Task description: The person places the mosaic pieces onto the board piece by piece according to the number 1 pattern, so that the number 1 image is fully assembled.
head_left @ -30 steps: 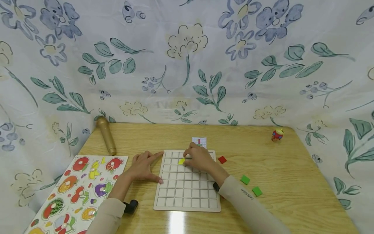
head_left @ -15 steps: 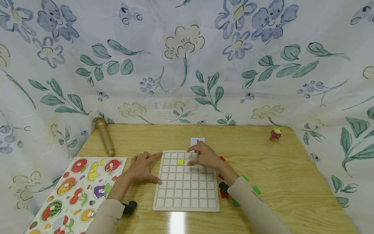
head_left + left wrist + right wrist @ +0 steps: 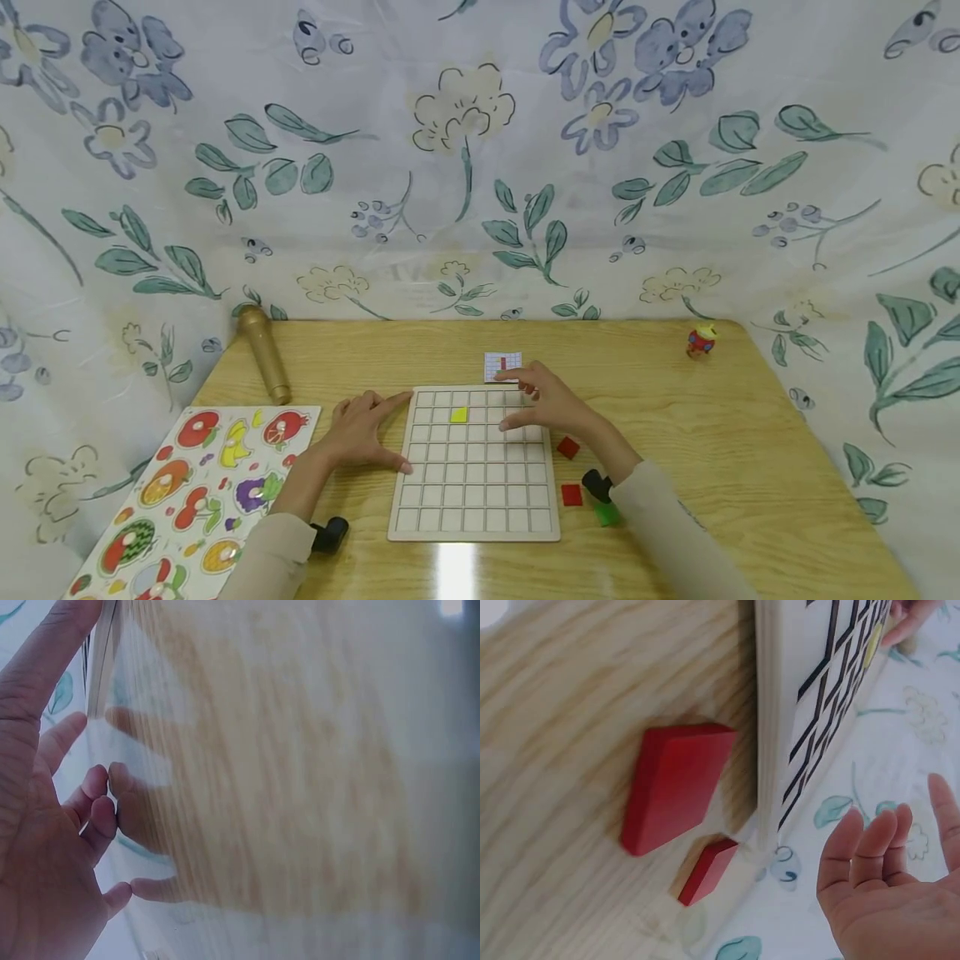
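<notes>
A pale wooden grid board (image 3: 465,497) lies on the table, with one yellow tile (image 3: 459,415) in its second row from the top. My left hand (image 3: 362,433) is at the board's left edge, index finger at the top corner and thumb lower down. Over the upper right squares is my right hand (image 3: 553,402), thumb and fingers apart and nothing between them. Its index fingertip overlaps a small printed grid card (image 3: 495,363) behind the board. Red tiles (image 3: 679,791) lie by the board's right side, also in the head view, where a green tile (image 3: 607,513) is partly hidden.
A fruit picture puzzle (image 3: 246,446) lies at the left, partly under the left sleeve. Behind it is a brown cylindrical rod (image 3: 264,354). A small toy figure (image 3: 701,341) stands at the back right. Floral cloth (image 3: 450,183) hangs behind the table (image 3: 630,367).
My right hand has let go of the yellow tile, leaving it on the board, and moved right with fingers spread. The left hand keeps its place at the board's edge.
</notes>
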`<state>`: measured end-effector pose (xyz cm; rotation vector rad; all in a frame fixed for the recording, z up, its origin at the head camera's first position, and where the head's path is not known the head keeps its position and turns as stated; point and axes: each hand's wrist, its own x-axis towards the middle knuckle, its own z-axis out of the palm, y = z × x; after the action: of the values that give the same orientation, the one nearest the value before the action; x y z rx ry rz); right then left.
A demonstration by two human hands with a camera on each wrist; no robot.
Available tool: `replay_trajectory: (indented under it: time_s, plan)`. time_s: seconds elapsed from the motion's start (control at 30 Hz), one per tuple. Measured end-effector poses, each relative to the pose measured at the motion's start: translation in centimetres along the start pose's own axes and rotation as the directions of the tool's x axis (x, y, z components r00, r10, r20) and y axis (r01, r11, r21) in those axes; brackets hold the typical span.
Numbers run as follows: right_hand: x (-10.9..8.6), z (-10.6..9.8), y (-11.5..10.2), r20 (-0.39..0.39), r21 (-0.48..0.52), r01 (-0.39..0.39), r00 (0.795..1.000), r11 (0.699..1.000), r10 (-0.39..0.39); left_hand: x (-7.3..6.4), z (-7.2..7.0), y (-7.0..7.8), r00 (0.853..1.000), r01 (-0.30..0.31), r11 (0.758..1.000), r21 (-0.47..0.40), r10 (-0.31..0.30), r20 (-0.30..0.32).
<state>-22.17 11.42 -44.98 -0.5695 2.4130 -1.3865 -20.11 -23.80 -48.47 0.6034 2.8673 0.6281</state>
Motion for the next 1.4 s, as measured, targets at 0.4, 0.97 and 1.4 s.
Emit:
replay_trajectory:
  time_s: [0.4,0.97,1.4]
  plan:
    - [-1.4,-2.1,1.7,-0.034,-0.025,0.039,0.999,0.999,-0.040,0.0,-0.2,0.1,1.000,-0.005,1.000,0.008,0.005,-0.007]
    - [-3.1,-4.8,5.3,-0.075,0.037,0.007,0.997,0.999,-0.004,0.2,-0.1,0.2,1.000,0.001,1.000,0.007,-0.001,-0.007]
    - [-3.1,-5.4,6.6,-0.085,0.052,-0.004,0.996,0.999,0.009,0.2,0.2,-0.1,1.000,0.009,1.000,0.002,-0.009,-0.008]
